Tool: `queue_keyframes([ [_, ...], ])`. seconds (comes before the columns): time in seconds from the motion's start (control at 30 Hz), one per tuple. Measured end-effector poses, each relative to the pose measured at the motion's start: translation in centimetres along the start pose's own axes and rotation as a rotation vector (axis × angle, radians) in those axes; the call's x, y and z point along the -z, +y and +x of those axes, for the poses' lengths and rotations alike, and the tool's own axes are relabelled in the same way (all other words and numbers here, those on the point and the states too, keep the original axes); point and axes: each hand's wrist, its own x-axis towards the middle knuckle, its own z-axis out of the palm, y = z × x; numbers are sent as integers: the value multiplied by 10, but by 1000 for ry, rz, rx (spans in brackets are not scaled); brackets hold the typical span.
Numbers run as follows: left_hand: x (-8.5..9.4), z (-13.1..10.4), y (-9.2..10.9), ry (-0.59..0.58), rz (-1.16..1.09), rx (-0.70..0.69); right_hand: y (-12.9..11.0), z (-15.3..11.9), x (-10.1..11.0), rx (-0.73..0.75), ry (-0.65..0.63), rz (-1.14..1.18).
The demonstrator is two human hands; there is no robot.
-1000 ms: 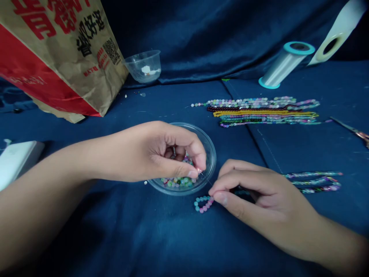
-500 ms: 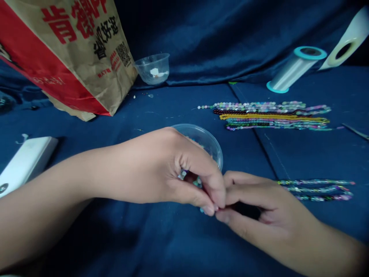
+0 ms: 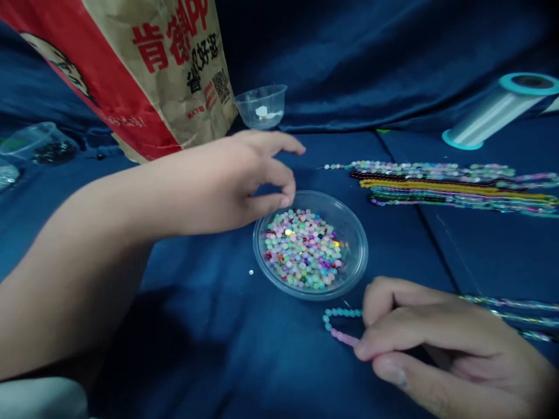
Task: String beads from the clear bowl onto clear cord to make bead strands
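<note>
Beaded strand (image 3: pixel 328 326), head view: looping from the right hand (image 3: pixel 449 343) near the bowl (image 3: pixel 356 256), pinched, probably so nothing slides off. Left hand (image 3: pixel 244 180) over the rim, thumb and forefinger curled close; holding anything? Can't tell. Count: one pinched strand, one bowl of mixed beads (image 3: pixel 305 250), one spool (image 3: pixel 491 119).

At the far-left rim of the bowl (image 3: pixel 365 254), my left hand (image 3: pixel 244 180) has unobstructed access from above to the loose beads (image 3: pixel 301 250). Beyond it, the paper bag (image 3: pixel 174 87) and plastic cup (image 3: pixel 262 109) obstruct. A lane runs between bowl and long bead strands (image 3: pixel 437 185); my right hand (image 3: pixel 441 340) blocks the near-right approach.
</note>
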Motion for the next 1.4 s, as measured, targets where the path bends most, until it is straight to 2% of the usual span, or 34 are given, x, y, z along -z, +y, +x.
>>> queue_keyframes([
  [0.07, -4, -5, -8, -119, 17, 70, 4, -1, -4, -19, 20, 17],
  [0.17, -12, -5, -7, -219, 29, 127, 7, -3, -8, -44, 39, 18],
  [0.4, -14, -1, 4, -331, 78, 233, 10, -3, -2, 20, -41, -5],
  [0.6, -16, -1, 1, -322, 65, 216, 8, -1, -2, 32, -14, -22],
  [0.7, -11, -1, 3, -172, 23, 120, 7, 2, -1, 33, 3, -49],
  [0.77, -7, 1, 10, -28, -84, 36, 3, 3, -1, 18, 20, -88],
  [0.83, -7, 5, 19, 3, -294, -34, -2, 5, -1, 0, 41, -127],
  [0.9, -11, 10, 26, -95, -555, -72, -6, 6, -1, -24, 63, -143],
  [0.97, -21, 16, 28, -204, -766, -53, -9, 6, 0, -53, 73, -140],
  [1.03, -31, 20, 26, -244, -895, -23, -10, 7, 0, -75, 73, -131],
  [1.13, -41, 24, 20, -248, -1004, 6, -10, 7, 1, -100, 73, -121],
  [1.23, -42, 24, 17, -258, -1071, 28, -11, 7, 2, -120, 79, -113],
  [1.4, -41, 24, 18, -274, -1049, 47, -10, 7, 1, -133, 90, -117],
])
